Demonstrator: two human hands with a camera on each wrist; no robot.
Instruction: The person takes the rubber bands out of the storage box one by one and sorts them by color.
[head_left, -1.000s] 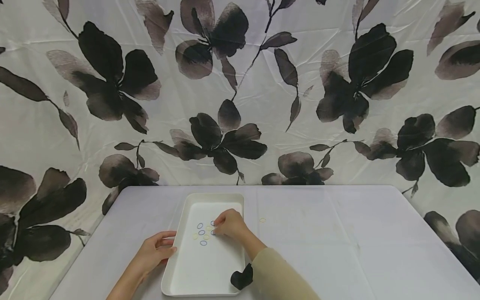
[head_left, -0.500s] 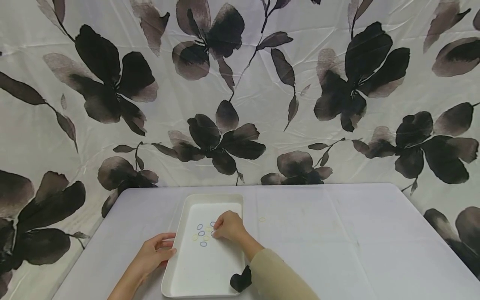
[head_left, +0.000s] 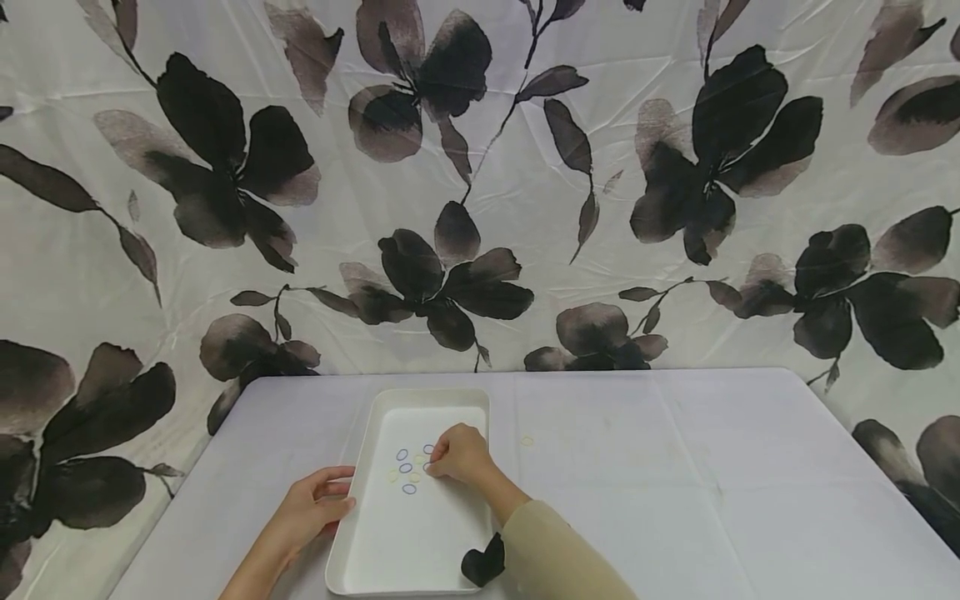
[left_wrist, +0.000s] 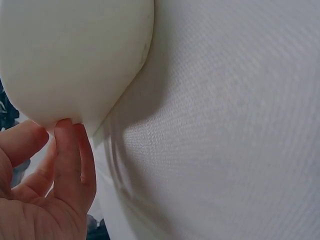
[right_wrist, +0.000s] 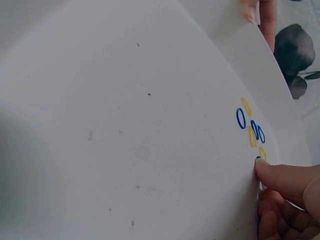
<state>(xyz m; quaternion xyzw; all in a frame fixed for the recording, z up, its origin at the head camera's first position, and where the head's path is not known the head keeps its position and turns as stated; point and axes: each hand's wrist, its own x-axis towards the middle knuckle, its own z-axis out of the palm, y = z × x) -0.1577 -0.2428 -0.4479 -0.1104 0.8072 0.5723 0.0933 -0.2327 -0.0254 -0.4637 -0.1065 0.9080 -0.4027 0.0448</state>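
Note:
A white tray (head_left: 405,542) lies lengthwise on the table, its left rim gripped by my left hand (head_left: 309,507). In the left wrist view the fingertips (left_wrist: 65,131) meet the tray's edge. Over the tray's right half, my right hand (head_left: 463,454) pinches at a thin blue ring (right_wrist: 258,159), like a small rubber band; it is mostly hidden by the thumb. Left of this hand several rings lie in a cluster, among them a blue ring (head_left: 408,489) and a yellow ring (head_left: 393,476). Another blue ring (head_left: 428,449) sits close by the index finger.
A single yellow ring (head_left: 527,441) lies on the white-covered table (head_left: 637,500), right of the tray. A black heart-shaped piece (head_left: 482,563) shows beside the right sleeve at the tray's near right corner. Behind the table hangs a floral cloth (head_left: 480,183).
The head view has shifted slightly. Both hands keep nearly the same place, and the rings on the tray have not visibly moved.

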